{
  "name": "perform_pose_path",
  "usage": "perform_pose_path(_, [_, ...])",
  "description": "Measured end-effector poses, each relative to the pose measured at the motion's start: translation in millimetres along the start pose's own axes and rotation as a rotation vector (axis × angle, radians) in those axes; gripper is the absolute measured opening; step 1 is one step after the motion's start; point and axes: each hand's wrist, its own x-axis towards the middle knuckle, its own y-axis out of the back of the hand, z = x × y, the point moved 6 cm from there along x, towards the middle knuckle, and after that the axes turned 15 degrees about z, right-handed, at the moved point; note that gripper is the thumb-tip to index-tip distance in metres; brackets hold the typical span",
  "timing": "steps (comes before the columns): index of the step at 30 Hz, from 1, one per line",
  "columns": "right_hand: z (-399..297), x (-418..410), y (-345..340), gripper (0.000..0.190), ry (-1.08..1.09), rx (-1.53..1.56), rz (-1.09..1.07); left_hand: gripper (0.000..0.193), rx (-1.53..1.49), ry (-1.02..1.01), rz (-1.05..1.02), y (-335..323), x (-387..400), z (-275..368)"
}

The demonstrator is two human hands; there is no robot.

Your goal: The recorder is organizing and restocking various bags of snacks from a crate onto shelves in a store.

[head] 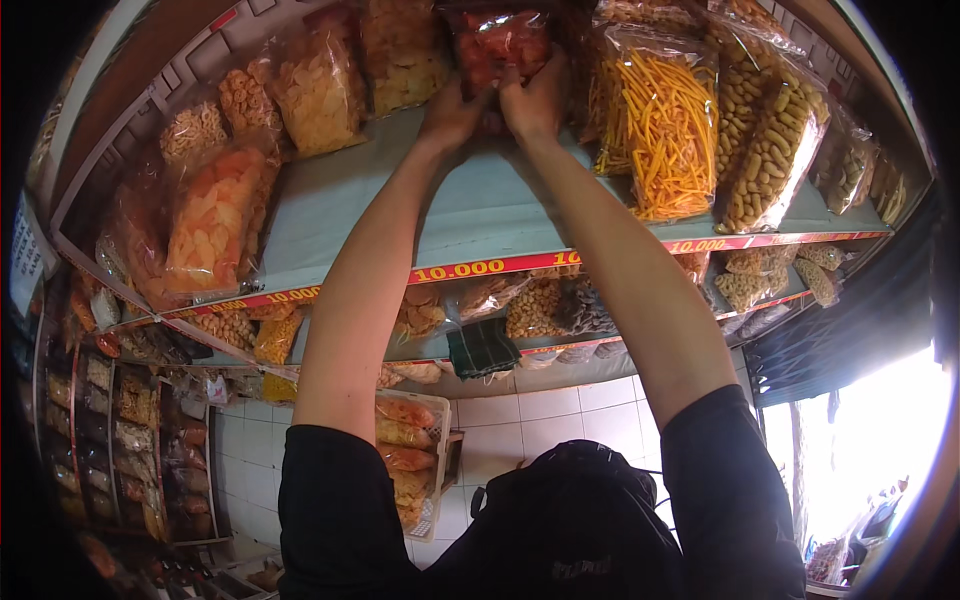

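Both my arms reach to the back of a snack shelf (pixel 360 210). Between my hands stands a clear plastic bag of red snacks (pixel 502 45). My left hand (pixel 454 116) is at its lower left side, and my right hand (pixel 534 97) grips its lower right, thumb in front. The left fingers are partly hidden behind the bag's dark lower edge. Left of it stand bags of pale chips (pixel 405 56) and thin yellowish crackers (pixel 321 94). To the right is an upright bag of orange-yellow snack sticks (pixel 664 127).
Bags of peanuts in shells (pixel 776 150) fill the right side; a bag of orange-pink chips (pixel 214 221) leans at the left front. A price strip (pixel 459 270) edges the shelf. Below are a dark green checked cloth (pixel 484 349) and a plastic crate (pixel 442 420) of bagged snacks.
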Motion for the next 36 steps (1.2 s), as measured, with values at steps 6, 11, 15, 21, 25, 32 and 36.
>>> perform_pose_path(6, [2,5,-7,0.064,0.101,-0.145,-0.041,0.054,-0.065,0.030,0.046,-9,0,-1])
perform_pose_path(11, [3,1,-10,0.062,0.071,-0.184,0.000,0.061,0.040,-0.075,0.039,-20,12,-30])
perform_pose_path(15, [3,8,-1,0.064,0.068,-0.320,-0.007,0.062,0.003,0.041,-0.002,-29,10,-28])
perform_pose_path(21, [-10,0,-3,0.067,0.173,-0.192,-0.014,0.085,-0.026,-0.042,-0.030,-33,19,-36])
perform_pose_path(25, [-16,-1,0,0.067,0.252,-0.104,0.047,0.092,-0.068,-0.036,0.051,-31,13,-22])
perform_pose_path(32, [-56,-14,5,0.065,0.443,-0.122,-0.049,0.080,-0.060,0.026,0.164,-2,5,10])
perform_pose_path(36, [-66,-11,7,0.061,0.509,-0.077,-0.023,0.073,-0.014,0.022,0.236,14,0,32])
